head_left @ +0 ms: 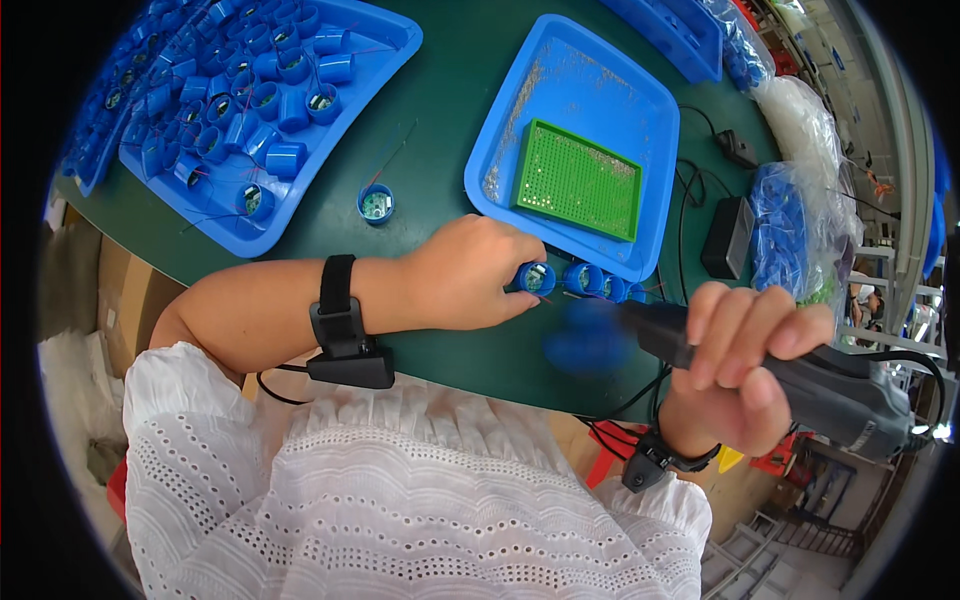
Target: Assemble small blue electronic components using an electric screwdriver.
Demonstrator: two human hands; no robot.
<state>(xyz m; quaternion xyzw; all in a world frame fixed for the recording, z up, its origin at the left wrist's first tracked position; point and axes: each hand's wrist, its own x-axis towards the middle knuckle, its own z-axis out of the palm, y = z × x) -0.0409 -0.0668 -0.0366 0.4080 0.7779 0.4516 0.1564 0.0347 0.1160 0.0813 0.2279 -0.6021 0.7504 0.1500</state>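
My left hand (pixel 482 272) is closed, with thumb and fingertips around a small round blue cup (pixel 536 279) that has a circuit board inside. More such cups stand in a row to its right, one of them a blue cup (pixel 582 280) close by. In my right hand (pixel 745 360) is a dark grey corded electric screwdriver (pixel 830 395), pointing left toward the row. A motion-blurred blue shape (pixel 588 338) lies near the driver's front end; I cannot make out what it is. Another blue cup with wires (pixel 376 204) stands alone beyond my left forearm.
On the green table (pixel 420 60), a blue tray (pixel 400 50) at far left holds many wired blue cups. A second blue tray (pixel 670 170) contains tiny screws and a green perforated plate (pixel 580 180). Right of it are a black power adapter (pixel 728 238), cables and plastic bags (pixel 815 120).
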